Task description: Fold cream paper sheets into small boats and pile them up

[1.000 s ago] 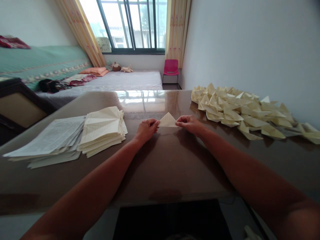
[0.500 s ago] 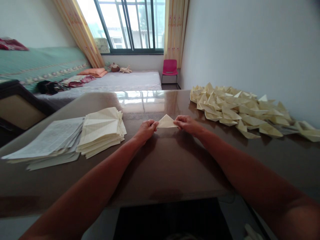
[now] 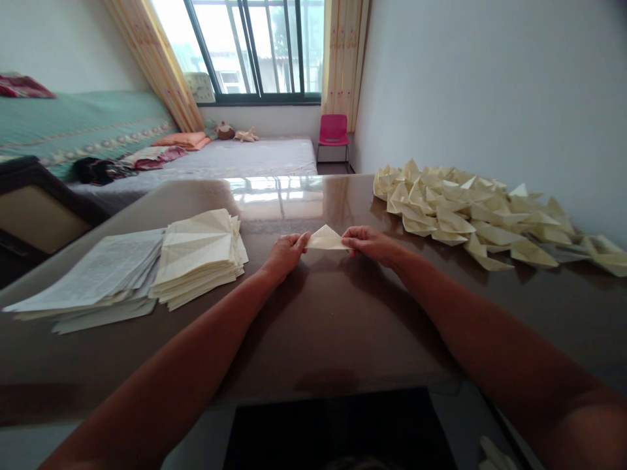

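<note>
Between my two hands is a small cream folded paper (image 3: 326, 239), a triangle with a flat band along its lower edge and its peak pointing up. My left hand (image 3: 288, 253) pinches its left corner between thumb and fingers. The right corner is gripped the same way by my right hand (image 3: 366, 244). The paper is held just above the brown glossy table (image 3: 313, 333), where its dim reflection shows. Fingers behind the paper are hidden.
On the left lie a stack of creased cream sheets (image 3: 196, 258) and a pile of printed papers (image 3: 98, 274). A heap of folded paper boats (image 3: 455, 212) covers the table's right back. Beyond stand a bed (image 3: 264, 155) and a pink chair (image 3: 334, 130).
My left thumb has shifted slightly along the paper's left corner, and the hand looks a little flatter. Both hands still hold the paper in nearly the same place.
</note>
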Motion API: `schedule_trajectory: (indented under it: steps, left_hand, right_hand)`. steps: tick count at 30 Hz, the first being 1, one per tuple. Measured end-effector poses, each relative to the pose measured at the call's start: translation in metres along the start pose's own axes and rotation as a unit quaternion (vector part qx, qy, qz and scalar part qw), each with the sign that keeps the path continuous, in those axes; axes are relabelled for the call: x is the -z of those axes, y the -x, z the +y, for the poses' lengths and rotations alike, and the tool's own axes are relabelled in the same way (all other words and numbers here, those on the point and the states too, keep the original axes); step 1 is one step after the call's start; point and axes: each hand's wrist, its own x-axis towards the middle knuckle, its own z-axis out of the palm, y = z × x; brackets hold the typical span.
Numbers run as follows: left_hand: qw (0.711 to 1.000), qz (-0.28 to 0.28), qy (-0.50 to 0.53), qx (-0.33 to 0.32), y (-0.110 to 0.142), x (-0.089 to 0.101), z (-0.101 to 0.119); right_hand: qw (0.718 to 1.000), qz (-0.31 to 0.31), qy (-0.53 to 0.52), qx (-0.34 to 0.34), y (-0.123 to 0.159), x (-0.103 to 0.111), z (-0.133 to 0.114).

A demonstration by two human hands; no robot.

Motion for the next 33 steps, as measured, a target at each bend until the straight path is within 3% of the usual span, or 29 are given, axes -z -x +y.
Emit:
schedule_trajectory:
  steps: [7, 12, 17, 19, 21, 24, 29, 33]
  left_hand:
    - [0.995, 0.018, 0.092, 0.026, 0.004, 0.001, 0.007]
    - [0.969, -0.053, 0.239, 0.030, 0.008, 0.000, 0.012]
    - [0.955, -0.093, 0.281, 0.012, 0.008, 0.001, 0.009]
    - [0.957, -0.094, 0.274, 0.011, 0.007, 0.002, 0.008]
    - [0.961, -0.101, 0.256, 0.007, 0.007, 0.002, 0.008]
    - [0.969, -0.122, 0.213, -0.010, 0.007, 0.001, 0.009]
    - [0.982, -0.147, 0.090, -0.074, 0.011, -0.004, 0.012]
    - [0.985, -0.117, 0.035, -0.119, 0.013, -0.010, 0.012]
  right_hand:
    - [1.000, 0.023, -0.008, -0.019, 0.000, -0.011, -0.003]
    - [0.997, 0.048, -0.026, -0.045, 0.000, -0.012, -0.003]
    - [0.999, -0.034, 0.021, -0.030, 0.002, -0.008, -0.004]
    - [0.992, -0.027, 0.122, 0.020, 0.001, -0.007, -0.001]
    - [0.968, 0.036, 0.236, 0.078, 0.000, -0.008, 0.002]
    - [0.943, 0.103, 0.287, 0.135, -0.001, -0.009, 0.002]
    - [0.952, 0.030, 0.267, 0.144, 0.003, -0.011, -0.002]
    - [0.945, -0.005, 0.278, 0.172, 0.002, -0.012, 0.000]
